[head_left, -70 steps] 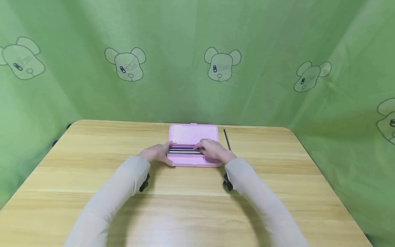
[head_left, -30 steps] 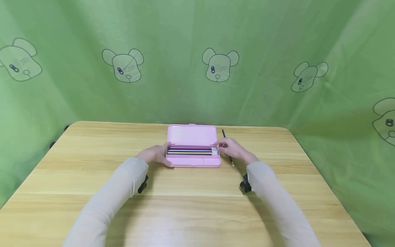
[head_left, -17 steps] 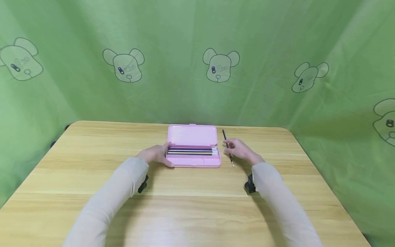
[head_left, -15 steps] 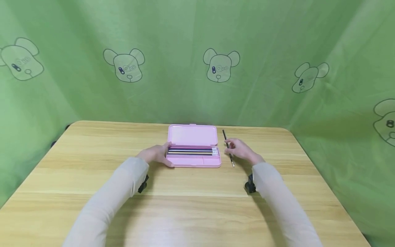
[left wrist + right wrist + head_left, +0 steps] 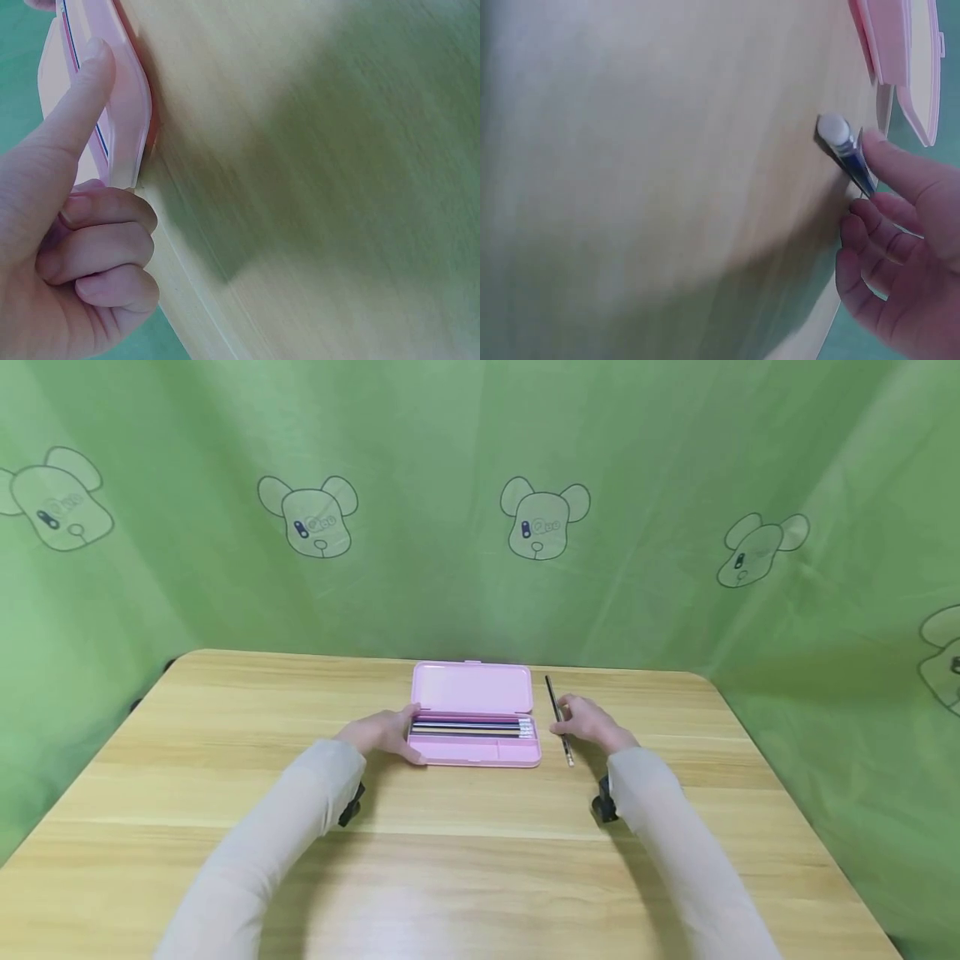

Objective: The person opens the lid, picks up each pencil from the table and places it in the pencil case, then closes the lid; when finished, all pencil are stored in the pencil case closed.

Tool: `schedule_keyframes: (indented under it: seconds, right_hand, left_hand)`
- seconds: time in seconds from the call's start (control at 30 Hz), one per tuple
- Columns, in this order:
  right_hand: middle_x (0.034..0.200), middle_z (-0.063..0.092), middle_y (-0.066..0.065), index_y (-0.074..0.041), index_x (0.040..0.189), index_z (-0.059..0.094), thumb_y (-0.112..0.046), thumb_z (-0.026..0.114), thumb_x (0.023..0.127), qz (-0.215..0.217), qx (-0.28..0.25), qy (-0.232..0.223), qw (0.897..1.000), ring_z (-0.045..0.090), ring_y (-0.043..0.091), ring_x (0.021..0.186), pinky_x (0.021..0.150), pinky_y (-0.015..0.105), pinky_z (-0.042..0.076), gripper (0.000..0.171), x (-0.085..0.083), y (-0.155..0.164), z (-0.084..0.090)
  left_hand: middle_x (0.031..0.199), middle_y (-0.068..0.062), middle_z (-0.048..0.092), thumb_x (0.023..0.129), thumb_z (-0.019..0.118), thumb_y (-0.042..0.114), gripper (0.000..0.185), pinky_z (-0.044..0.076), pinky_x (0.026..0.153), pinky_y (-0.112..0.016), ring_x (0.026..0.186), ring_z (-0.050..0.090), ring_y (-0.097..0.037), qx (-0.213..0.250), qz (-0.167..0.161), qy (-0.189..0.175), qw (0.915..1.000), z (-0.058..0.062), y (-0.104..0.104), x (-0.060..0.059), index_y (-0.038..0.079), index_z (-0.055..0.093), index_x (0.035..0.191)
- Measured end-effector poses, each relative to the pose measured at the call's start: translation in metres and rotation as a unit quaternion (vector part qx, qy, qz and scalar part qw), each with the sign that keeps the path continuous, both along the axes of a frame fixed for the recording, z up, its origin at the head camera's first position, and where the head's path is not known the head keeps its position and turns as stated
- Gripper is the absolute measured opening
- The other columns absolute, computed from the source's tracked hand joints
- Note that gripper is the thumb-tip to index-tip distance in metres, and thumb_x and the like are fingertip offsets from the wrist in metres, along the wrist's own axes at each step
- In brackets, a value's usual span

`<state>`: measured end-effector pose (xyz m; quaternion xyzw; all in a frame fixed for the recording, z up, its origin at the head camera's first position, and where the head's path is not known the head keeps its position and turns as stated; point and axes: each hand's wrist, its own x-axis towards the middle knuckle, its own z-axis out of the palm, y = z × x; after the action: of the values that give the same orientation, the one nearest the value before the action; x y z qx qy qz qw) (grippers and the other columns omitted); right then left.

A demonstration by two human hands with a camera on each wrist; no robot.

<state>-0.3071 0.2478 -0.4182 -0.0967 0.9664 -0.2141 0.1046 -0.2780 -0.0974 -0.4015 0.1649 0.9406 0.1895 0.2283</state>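
Note:
At the back middle of the table lies a pink pencil case [image 5: 453, 750], its lid [image 5: 472, 687] folded back. Several pencils [image 5: 468, 728] lie side by side in its long compartment, eraser ends to the right. My left hand [image 5: 381, 732] grips the case's left end; in the left wrist view the thumb [image 5: 79, 97] lies along the case and the lower fingers are curled. Right of the case, a dark pencil [image 5: 567, 748] lies on the table, its white eraser end toward me. My right hand [image 5: 588, 723] pinches it mid-length between thumb [image 5: 900, 166] and index finger.
The wooden table [image 5: 465, 877] runs up to a green curtain [image 5: 420, 585] printed with bear heads at the back and sides. Two small shallow compartments line the case's front. A black wrist camera [image 5: 603, 800] sits under the right forearm.
My right hand has left the pencils in the case, moved right to the loose pencil and brought thumb and finger onto it. My left hand has stayed on the case.

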Motion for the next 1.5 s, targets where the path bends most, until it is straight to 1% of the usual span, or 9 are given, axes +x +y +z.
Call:
schedule_keyframes:
  seconds: [0.17,0.37,0.57,0.73,0.87,1.13,1.33,1.37,1.5]
  right_hand:
    - [0.1,0.058,0.026,0.013,0.123,0.043,-0.008,0.062,0.082,0.008,-0.013,-0.002,1.0,0.057,0.032,0.088,0.083,0.044,0.049,0.05,-0.001,-0.001,-0.001]
    - [0.102,0.057,0.029,0.014,0.12,0.046,0.0,0.057,0.08,0.008,-0.031,0.002,0.999,0.057,0.036,0.093,0.085,0.045,0.048,0.044,-0.001,-0.002,-0.002]
    - [0.094,0.056,0.023,0.012,0.126,0.041,0.002,0.054,0.083,-0.017,-0.07,0.005,0.997,0.055,0.028,0.08,0.073,0.037,0.05,0.046,0.001,0.003,-0.001]
    - [0.09,0.056,0.02,0.01,0.129,0.04,0.004,0.052,0.082,-0.019,-0.09,0.026,0.995,0.053,0.025,0.077,0.068,0.032,0.049,0.049,0.003,0.003,0.004]
    - [0.088,0.058,0.02,0.008,0.129,0.042,0.003,0.051,0.082,-0.006,-0.071,0.055,0.996,0.053,0.024,0.072,0.063,0.031,0.048,0.048,0.003,0.0,0.008]
    - [0.084,0.059,0.017,0.004,0.126,0.049,0.001,0.051,0.084,0.037,-0.076,0.095,0.992,0.053,0.023,0.069,0.058,0.029,0.045,0.042,0.003,-0.013,0.016]
    - [0.086,0.06,0.017,0.002,0.123,0.054,0.001,0.052,0.084,0.061,-0.079,0.106,0.989,0.054,0.023,0.072,0.057,0.027,0.045,0.038,0.003,-0.026,0.016]
    - [0.086,0.06,0.017,0.003,0.122,0.054,0.002,0.053,0.084,0.073,-0.08,0.11,0.988,0.055,0.023,0.073,0.059,0.027,0.045,0.037,0.003,-0.028,0.016]
    - [0.082,0.06,0.015,0.003,0.118,0.057,0.003,0.054,0.084,0.12,-0.098,0.102,0.983,0.055,0.022,0.071,0.064,0.028,0.047,0.034,0.005,-0.041,0.014]
  left_hand:
    - [0.14,-0.027,0.033,0.072,0.074,0.042,0.106,0.027,0.108,-0.044,0.129,0.033,-0.037,-0.005,-0.003,-0.004,1.0,0.001,0.001,0.0,0.005,0.008,0.146]
    - [0.14,-0.027,0.032,0.072,0.075,0.041,0.107,0.026,0.108,-0.045,0.129,0.033,-0.037,-0.001,-0.002,-0.007,1.0,0.001,0.0,0.0,0.004,0.008,0.146]
    - [0.14,-0.027,0.034,0.07,0.076,0.042,0.108,0.027,0.108,-0.045,0.128,0.034,-0.037,-0.006,-0.001,-0.005,1.0,0.002,0.001,0.001,0.005,0.008,0.146]
    - [0.138,-0.027,0.037,0.062,0.077,0.053,0.117,0.031,0.105,-0.046,0.126,0.037,-0.038,-0.005,-0.004,-0.002,1.0,-0.01,-0.001,-0.011,0.007,0.01,0.146]
    - [0.137,-0.027,0.037,0.059,0.077,0.057,0.12,0.032,0.105,-0.047,0.125,0.038,-0.039,-0.007,-0.008,-0.001,0.9999,-0.014,-0.003,-0.015,0.007,0.011,0.146]
    - [0.139,-0.027,0.034,0.073,0.074,0.042,0.105,0.028,0.107,-0.045,0.128,0.034,-0.038,-0.01,-0.007,0.0,0.9999,0.003,0.0,0.002,0.004,0.009,0.146]
    - [0.141,-0.025,0.032,0.065,0.076,0.051,0.115,0.027,0.108,-0.045,0.129,0.032,-0.037,-0.008,0.003,-0.013,0.9999,-0.005,-0.001,-0.008,0.007,0.008,0.147]
    - [0.141,-0.026,0.033,0.063,0.075,0.056,0.118,0.028,0.107,-0.046,0.129,0.033,-0.038,-0.005,-0.003,-0.007,1.0,-0.014,-0.003,-0.015,0.009,0.007,0.147]
    - [0.141,-0.026,0.032,0.061,0.075,0.057,0.12,0.027,0.107,-0.046,0.129,0.033,-0.038,-0.005,-0.004,-0.011,0.9999,-0.017,-0.004,-0.017,0.009,0.007,0.147]
